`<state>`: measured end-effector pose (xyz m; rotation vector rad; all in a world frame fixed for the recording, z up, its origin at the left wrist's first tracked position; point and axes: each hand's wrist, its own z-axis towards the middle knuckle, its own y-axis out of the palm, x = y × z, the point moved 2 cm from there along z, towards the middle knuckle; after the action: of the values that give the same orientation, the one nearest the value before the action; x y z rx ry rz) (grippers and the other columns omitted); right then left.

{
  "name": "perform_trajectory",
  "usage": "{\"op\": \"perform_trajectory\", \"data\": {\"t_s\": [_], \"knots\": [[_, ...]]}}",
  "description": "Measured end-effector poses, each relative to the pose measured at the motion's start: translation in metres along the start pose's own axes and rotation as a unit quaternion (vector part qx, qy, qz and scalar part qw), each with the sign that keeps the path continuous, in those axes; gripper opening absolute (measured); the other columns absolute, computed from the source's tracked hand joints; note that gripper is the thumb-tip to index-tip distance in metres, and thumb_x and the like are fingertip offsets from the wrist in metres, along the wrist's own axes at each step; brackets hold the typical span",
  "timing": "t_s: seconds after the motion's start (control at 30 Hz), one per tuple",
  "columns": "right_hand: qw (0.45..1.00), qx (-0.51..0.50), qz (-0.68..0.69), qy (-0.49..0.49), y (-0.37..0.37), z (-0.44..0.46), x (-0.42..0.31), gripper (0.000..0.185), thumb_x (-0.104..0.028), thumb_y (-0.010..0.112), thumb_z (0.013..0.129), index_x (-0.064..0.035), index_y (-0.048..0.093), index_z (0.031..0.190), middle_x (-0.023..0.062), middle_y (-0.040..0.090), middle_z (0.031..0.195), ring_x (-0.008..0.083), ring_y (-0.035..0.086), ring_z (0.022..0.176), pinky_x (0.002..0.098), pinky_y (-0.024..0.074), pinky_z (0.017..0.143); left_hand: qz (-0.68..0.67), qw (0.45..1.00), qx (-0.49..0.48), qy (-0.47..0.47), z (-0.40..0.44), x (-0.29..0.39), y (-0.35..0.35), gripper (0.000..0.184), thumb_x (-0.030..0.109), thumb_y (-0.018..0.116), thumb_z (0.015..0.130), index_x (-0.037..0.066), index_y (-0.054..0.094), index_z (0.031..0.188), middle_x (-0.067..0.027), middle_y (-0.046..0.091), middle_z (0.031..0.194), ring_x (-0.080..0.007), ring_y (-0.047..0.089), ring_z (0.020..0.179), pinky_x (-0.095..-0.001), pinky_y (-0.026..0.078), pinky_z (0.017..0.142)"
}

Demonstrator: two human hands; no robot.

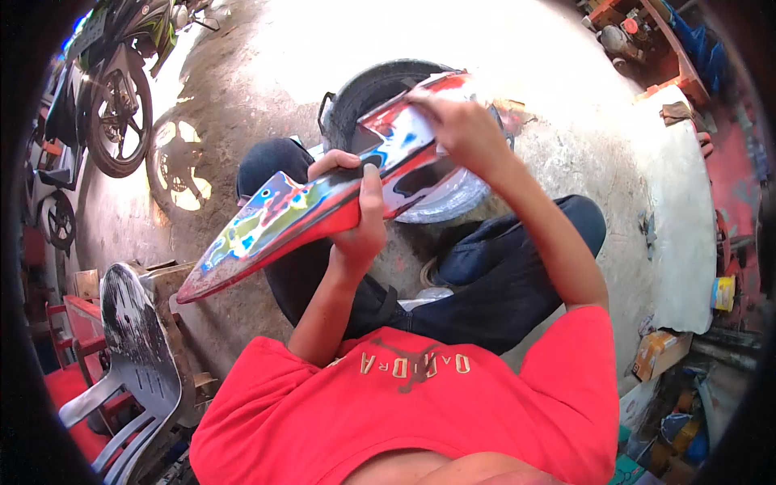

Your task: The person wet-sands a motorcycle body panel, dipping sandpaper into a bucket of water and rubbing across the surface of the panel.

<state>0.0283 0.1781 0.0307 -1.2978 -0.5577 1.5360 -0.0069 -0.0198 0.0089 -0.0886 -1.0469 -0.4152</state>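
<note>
A long, pointed motorcycle body panel point(275, 218), patched in red, white, blue, green and black, lies diagonally across my lap and over a black tub point(343, 101). My left hand point(361, 202) is closed around the middle of the panel, thumb on the upper face. Toward the panel's far end, my right hand point(465, 133) presses closed fingers against the painted surface. A small dark edge shows by those fingertips, but what it belongs to is hidden. The tub stands on the floor beyond my bent legs, partly covered by the panel.
Parked motorcycles point(117, 113) stand at the upper left. A worn plastic chair point(141, 347) is close on my left. To the right are a pale board point(683, 234), a cardboard box point(661, 354) and a yellow container point(723, 293). A wooden cabinet point(671, 56) stands at the upper right.
</note>
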Motion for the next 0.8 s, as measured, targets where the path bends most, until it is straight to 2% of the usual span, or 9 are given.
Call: {"op": "perform_trajectory", "data": {"t_s": [0.03,0.13,0.23,0.53,0.57,0.63,0.73,0.77,0.8], "knots": [[0.994,-0.033,-0.056,0.086,-0.001,0.007,0.019,0.027,-0.023,0.056,0.098,-0.0072,0.068,0.116,0.0214,0.07,0.094,0.0388,0.068,0.084,0.0452,0.0547,0.074,-0.005,1.0,-0.001,0.001,0.0,0.001,0.001,0.021,0.001,0.057,0.091,0.0,0.047,0.109,-0.0064,0.048,0.111,-0.0131,0.053,0.097,-0.0286,0.042,0.088],[0.995,-0.01,-0.06,0.076,0.006,0.012,0.046,0.028,-0.025,0.055,0.099,-0.0081,0.068,0.117,0.0212,0.07,0.093,0.0378,0.069,0.083,0.0452,0.0548,0.073,-0.023,1.0,0.006,-0.003,0.003,0.002,0.001,0.022,0.001,0.058,0.09,0.001,0.047,0.109,-0.0059,0.049,0.108,-0.0134,0.054,0.096,-0.0285,0.042,0.088],[0.991,0.059,0.059,-0.103,-0.002,-0.01,-0.03,0.028,-0.018,0.06,0.094,-0.0106,0.067,0.12,0.0209,0.069,0.103,0.0379,0.069,0.086,0.0441,0.0552,0.075,-0.038,0.999,0.015,-0.013,0.003,-0.004,0.0,0.022,0.001,0.058,0.089,0.001,0.047,0.109,-0.0056,0.05,0.107,-0.0133,0.054,0.096,-0.0286,0.042,0.089],[0.993,-0.031,-0.08,0.085,0.005,0.016,0.049,0.033,-0.028,0.055,0.098,-0.0095,0.065,0.123,0.022,0.07,0.091,0.0384,0.07,0.081,0.0454,0.0557,0.072,-0.021,1.0,-0.005,-0.008,0.005,0.002,-0.001,0.022,0.004,0.06,0.088,0.0,0.049,0.107,-0.006,0.05,0.106,-0.0137,0.053,0.096,-0.0292,0.041,0.089],[0.996,-0.062,-0.04,0.053,-0.006,0.009,0.012,0.032,-0.025,0.057,0.097,-0.0093,0.065,0.123,0.021,0.071,0.095,0.0375,0.07,0.084,0.0454,0.0559,0.073,-0.011,1.0,-0.007,-0.002,0.005,0.0,-0.001,0.021,0.004,0.06,0.088,0.0,0.049,0.107,-0.0059,0.05,0.105,-0.0136,0.052,0.096,-0.0291,0.041,0.089],[0.983,0.093,0.041,-0.156,0.002,-0.012,-0.029,0.029,-0.021,0.056,0.096,-0.01,0.066,0.122,0.0213,0.07,0.098,0.0374,0.07,0.086,0.0451,0.0556,0.075,-0.019,1.0,0.001,-0.014,0.004,-0.002,-0.001,0.02,0.005,0.059,0.089,0.0,0.049,0.106,-0.0057,0.05,0.104,-0.0133,0.051,0.095,-0.0292,0.041,0.09],[0.99,0.086,0.03,-0.109,0.004,-0.006,-0.008,0.028,-0.017,0.056,0.095,-0.0101,0.066,0.121,0.0219,0.07,0.098,0.0379,0.069,0.087,0.0451,0.055,0.076,-0.023,1.0,0.001,-0.017,0.001,-0.003,-0.003,0.018,0.006,0.058,0.09,0.001,0.049,0.105,-0.0053,0.051,0.104,-0.0132,0.051,0.095,-0.0293,0.04,0.09],[0.999,-0.022,-0.035,0.008,-0.003,0.001,0.006,0.029,-0.018,0.056,0.095,-0.0104,0.066,0.121,0.0222,0.069,0.096,0.0391,0.068,0.085,0.0452,0.0547,0.076,-0.03,0.999,0.002,-0.022,0.002,-0.004,-0.004,0.017,0.006,0.057,0.091,0.001,0.049,0.105,-0.0051,0.051,0.104,-0.0131,0.05,0.095,-0.0292,0.04,0.09],[0.997,-0.012,-0.058,0.039,0.007,0.01,0.046,0.029,-0.018,0.057,0.095,-0.0114,0.066,0.121,0.0219,0.069,0.095,0.0395,0.068,0.084,0.0455,0.0547,0.075,-0.04,0.999,0.005,-0.026,0.002,-0.004,-0.003,0.017,0.006,0.057,0.092,0.001,0.049,0.105,-0.005,0.051,0.104,-0.013,0.05,0.095,-0.0291,0.04,0.09]]}}
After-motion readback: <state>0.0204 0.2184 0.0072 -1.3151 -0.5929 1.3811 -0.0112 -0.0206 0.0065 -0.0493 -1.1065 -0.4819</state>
